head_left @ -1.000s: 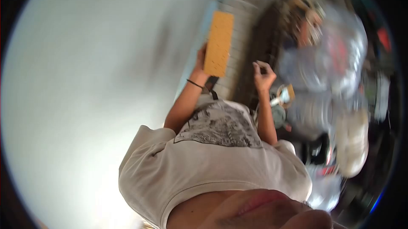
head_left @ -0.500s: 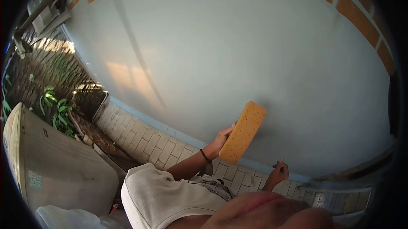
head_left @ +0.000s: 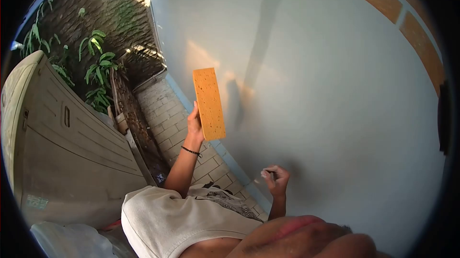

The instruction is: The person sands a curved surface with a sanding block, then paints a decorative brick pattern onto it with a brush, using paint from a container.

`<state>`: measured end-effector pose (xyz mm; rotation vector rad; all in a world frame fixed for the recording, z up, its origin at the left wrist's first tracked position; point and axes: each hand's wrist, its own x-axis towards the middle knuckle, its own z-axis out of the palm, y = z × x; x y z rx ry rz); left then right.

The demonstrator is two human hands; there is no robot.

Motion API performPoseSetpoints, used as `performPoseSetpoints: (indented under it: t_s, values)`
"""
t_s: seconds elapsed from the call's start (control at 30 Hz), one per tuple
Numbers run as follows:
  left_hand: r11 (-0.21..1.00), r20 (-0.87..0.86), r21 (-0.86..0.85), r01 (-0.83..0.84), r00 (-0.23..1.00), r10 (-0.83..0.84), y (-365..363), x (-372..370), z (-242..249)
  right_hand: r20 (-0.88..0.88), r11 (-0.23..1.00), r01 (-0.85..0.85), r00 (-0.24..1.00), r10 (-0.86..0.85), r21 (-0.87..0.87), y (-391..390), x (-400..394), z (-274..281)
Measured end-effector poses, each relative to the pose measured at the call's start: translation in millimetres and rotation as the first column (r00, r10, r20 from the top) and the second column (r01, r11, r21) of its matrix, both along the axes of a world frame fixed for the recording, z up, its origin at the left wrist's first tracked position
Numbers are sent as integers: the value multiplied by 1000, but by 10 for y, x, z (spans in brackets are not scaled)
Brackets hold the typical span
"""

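Gripping, head view: left hand (head_left: pixel 193 127) closed on an orange, rectangular, pitted sponge block (head_left: pixel 209 104), thumb at its near long edge, remaining fingers hidden. Block held up nearly vertical, porous face toward the camera, in front of a smooth pale blue-grey wall (head_left: pixel 330 90); contact with wall cannot be told. Dark beaded bracelet (head_left: pixel 190 151) on left wrist. Right hand (head_left: pixel 277 181) lower, well apart from block, fingers loosely bent, gap showing at thumb, whitish dust on fingertips. Below: pale rectangular floor pavers (head_left: pixel 165 114) beside light-blue wall base strip (head_left: pixel 178 96). Far left: large beige plastic container (head_left: pixel 81 157), green leafy plants (head_left: pixel 103 68) beyond.
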<state>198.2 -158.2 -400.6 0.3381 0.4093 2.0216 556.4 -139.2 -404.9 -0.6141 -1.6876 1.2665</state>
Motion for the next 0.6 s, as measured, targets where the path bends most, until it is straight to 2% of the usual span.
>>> performPoseSetpoints:
  t_s: [0.13,0.23,0.33,0.4,0.5,0.6]
  values:
    - [978,-90,52,-203,974,207,19,-995,295,17,981,-190,982,190,32,285,-1008,83]
    - [932,-124,150,-330,929,349,8,-1572,470,40,946,-318,946,321,-61,449,-1583,-6]
    - [884,-167,268,-383,885,434,108,-2172,632,76,902,-426,900,430,-67,622,-2113,53]
    - [848,-229,325,-419,835,501,208,-2582,808,180,884,-466,868,463,-28,806,-2408,125]
    - [782,-372,355,-513,689,621,445,-3256,1187,282,863,-506,826,488,-13,1113,-2911,407]
    - [712,-587,428,-556,427,687,731,-3907,1736,263,842,-539,809,525,-25,1530,-3313,453]
